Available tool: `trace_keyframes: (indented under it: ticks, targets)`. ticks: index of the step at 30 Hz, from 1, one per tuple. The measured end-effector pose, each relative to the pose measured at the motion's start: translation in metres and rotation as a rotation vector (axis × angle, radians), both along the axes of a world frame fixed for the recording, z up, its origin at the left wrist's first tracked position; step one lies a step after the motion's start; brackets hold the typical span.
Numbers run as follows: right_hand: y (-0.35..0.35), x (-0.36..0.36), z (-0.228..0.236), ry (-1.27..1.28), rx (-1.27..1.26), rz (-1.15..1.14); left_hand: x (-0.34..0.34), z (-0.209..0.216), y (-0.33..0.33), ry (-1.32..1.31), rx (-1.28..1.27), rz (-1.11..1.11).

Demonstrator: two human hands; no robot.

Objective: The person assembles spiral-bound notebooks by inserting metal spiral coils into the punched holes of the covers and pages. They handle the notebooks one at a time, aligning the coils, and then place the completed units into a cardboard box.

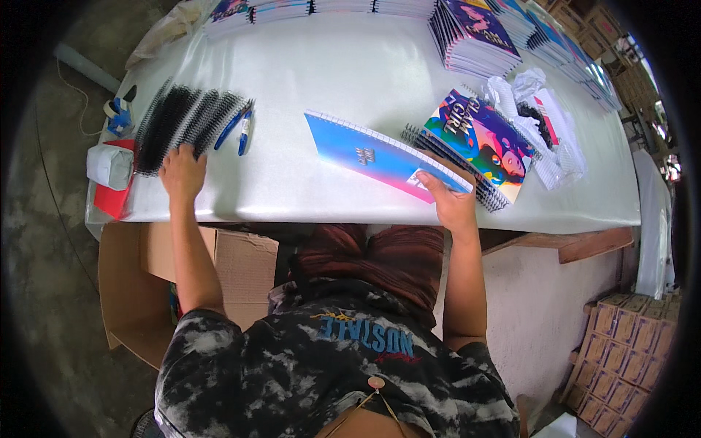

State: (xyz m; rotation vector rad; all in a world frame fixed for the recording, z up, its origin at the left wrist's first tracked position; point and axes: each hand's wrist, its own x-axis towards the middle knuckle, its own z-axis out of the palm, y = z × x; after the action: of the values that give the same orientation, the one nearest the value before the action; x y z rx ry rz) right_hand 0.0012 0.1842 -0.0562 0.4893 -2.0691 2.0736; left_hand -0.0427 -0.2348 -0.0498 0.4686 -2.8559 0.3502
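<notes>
My right hand (449,201) grips the near corner of a blue-to-pink notebook (380,153) whose punched edge faces away, lying flat on the white table (328,80). Just right of it lies a colourful notebook (482,139) with a black spiral along its lower edge. My left hand (181,171) rests on the table at the near end of a pile of black spiral binding coils (182,120), fingers touching them. Two blue pens (237,128) lie beside the coils.
Stacks of bound notebooks (475,36) line the far edge. Crumpled white wrapping with coils (544,120) sits at the right. A tape dispenser (117,113), white packet (109,164) and red item (113,197) sit at the left edge. An open cardboard box (146,277) stands under the table; cartons (628,350) lower right.
</notes>
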Motion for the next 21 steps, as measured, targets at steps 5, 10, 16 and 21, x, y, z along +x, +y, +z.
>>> trace_keyframes:
  ticks: [5, 10, 16, 21]
  targets:
    - [-0.001, -0.002, -0.003, -0.011, -0.027, -0.021, 0.011, -0.016, -0.032, 0.062, 0.209, -0.07]
    - [0.002, 0.002, 0.002, -0.023, -0.005, -0.001, 0.001, -0.01, -0.042, 0.391, 0.104, -0.246]
    - [0.005, 0.007, 0.0, -0.026, -0.026, -0.051, 0.001, 0.006, -0.026, -0.012, 0.345, -0.179]
    - [0.002, 0.007, -0.001, -0.017, -0.029, -0.073, -0.005, -0.018, -0.034, 0.143, 0.174, -0.157]
